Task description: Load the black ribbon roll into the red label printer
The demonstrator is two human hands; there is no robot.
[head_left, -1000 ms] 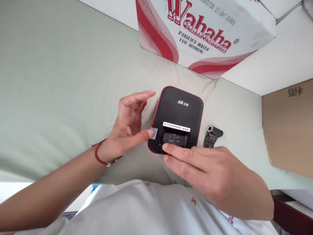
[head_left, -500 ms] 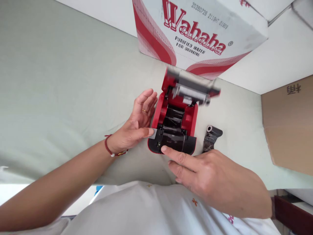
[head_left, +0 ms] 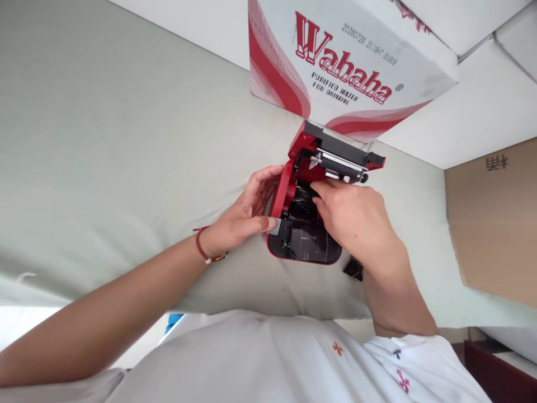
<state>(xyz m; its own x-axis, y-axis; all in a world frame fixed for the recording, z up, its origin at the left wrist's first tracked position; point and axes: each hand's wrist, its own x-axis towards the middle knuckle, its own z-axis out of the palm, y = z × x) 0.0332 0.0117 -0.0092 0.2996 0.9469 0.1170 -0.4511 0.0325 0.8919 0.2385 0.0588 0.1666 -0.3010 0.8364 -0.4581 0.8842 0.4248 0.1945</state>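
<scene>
A small red-and-black printer (head_left: 282,193) stands on the cloth with its lid (head_left: 342,148) raised, showing a roller and metal bar underneath. Black film (head_left: 312,240) runs from the inner bay over the front ledge. My left hand (head_left: 239,221) holds the printer's left side, thumb on the grey corner piece (head_left: 275,226) and fingers along the red wall. Into the bay from the right reaches my right hand (head_left: 356,215), its fingers bent below the roller. What its fingertips grip is hidden. A dark piece of film (head_left: 353,268) shows partly beside my right wrist.
A white-and-red water carton (head_left: 344,67) stands right behind the lid. To the right is a brown cardboard box (head_left: 495,224). Pale green cloth (head_left: 146,140) covers the table, whose near edge lies against my body.
My right hand has moved from the front ledge up into the bay. My left fingers have come in against the printer's side. The view has shifted slightly, and the loose roll is now mostly covered.
</scene>
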